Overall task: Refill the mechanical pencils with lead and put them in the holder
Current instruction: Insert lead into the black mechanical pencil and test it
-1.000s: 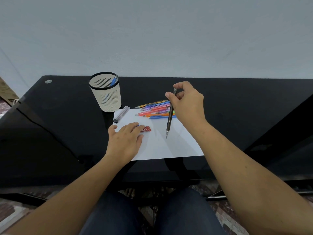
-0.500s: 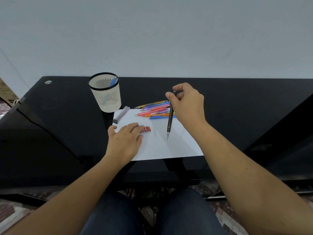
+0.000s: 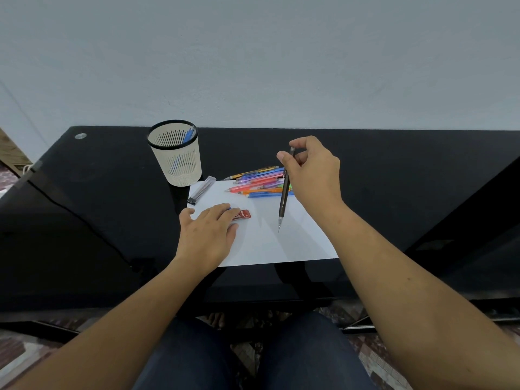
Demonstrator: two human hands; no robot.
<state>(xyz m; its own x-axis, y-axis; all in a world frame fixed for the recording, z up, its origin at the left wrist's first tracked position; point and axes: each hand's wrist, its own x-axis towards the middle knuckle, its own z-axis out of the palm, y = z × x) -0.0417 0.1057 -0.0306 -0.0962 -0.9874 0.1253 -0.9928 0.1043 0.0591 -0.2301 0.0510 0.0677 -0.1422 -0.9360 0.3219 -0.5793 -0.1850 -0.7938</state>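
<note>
Dark pencil [image 3: 284, 198] tip-down; coloured pencils [image 3: 259, 182] flat together; cream holder [image 3: 180, 164] upright.

The left grip [image 3: 206, 235] and right grip [image 3: 312, 170] are bare hands, and the left forearm [image 3: 135, 302] and right forearm [image 3: 394, 277] are bare to the frame's edge. Dark navy-blue, denim-like trousers [image 3: 309, 358] cover both thighs. Beyond the knees, in shadow, are what may be the toes of a bare foot [image 3: 216, 319].
</note>
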